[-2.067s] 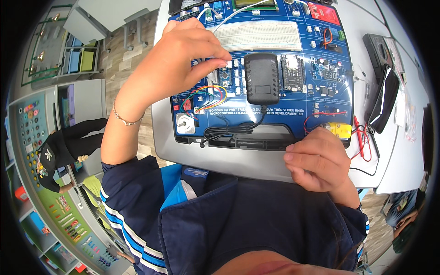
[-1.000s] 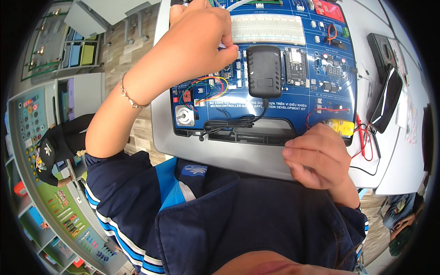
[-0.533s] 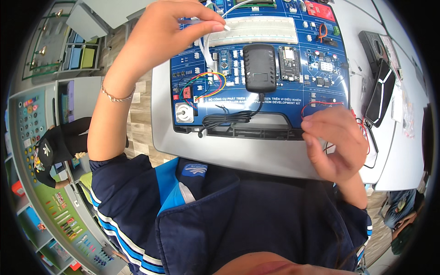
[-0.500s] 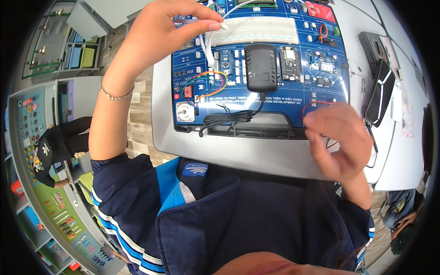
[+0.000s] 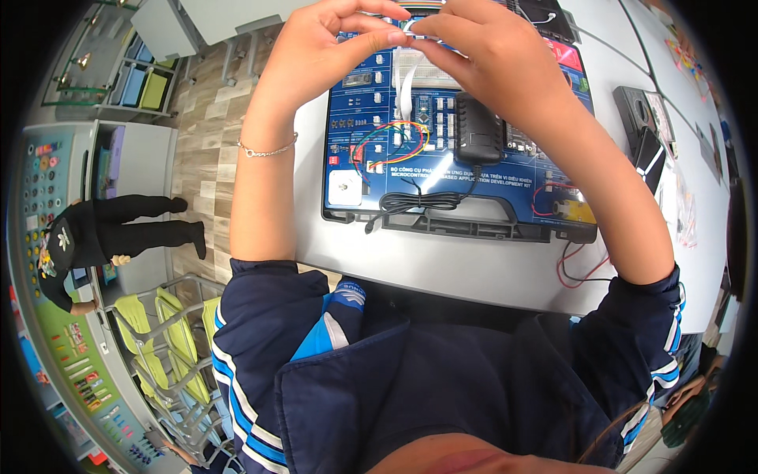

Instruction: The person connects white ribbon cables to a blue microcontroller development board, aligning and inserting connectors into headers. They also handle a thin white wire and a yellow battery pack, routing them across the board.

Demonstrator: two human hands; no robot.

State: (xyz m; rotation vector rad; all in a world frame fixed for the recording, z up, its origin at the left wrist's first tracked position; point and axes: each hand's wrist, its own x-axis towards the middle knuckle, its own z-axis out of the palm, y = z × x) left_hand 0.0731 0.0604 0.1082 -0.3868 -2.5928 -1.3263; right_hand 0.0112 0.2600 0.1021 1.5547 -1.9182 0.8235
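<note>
A small white connector (image 5: 410, 29) is observed over the far edge of the blue board (image 5: 509, 199), between the fingertips of both hands. It is pinched between thumb and fingers by the left hand (image 5: 320, 57), the index finger being extended above. The right hand (image 5: 503, 49) is brought against it with thumb and index finger drawn together; whether it is gripped or only touched there cannot be told. A smooth, flat white cable (image 5: 407, 93) is seen curving down below the hands toward the board's left half. The perforated, matte white breadboard (image 5: 430, 69) is partly covered by the right hand. A black plastic adapter (image 5: 478, 134), rounded at its corners and ribbed along its sides, is laid on the board, its glossy cord (image 5: 418, 201) bundled at the near edge. Thin coloured wires (image 5: 427, 136) are looped nearer the left edge. A square, pale-faced motor (image 5: 345, 188) is mounted at the near left corner; a yellow plastic block (image 5: 573, 211) is placed at the near right corner.
</note>
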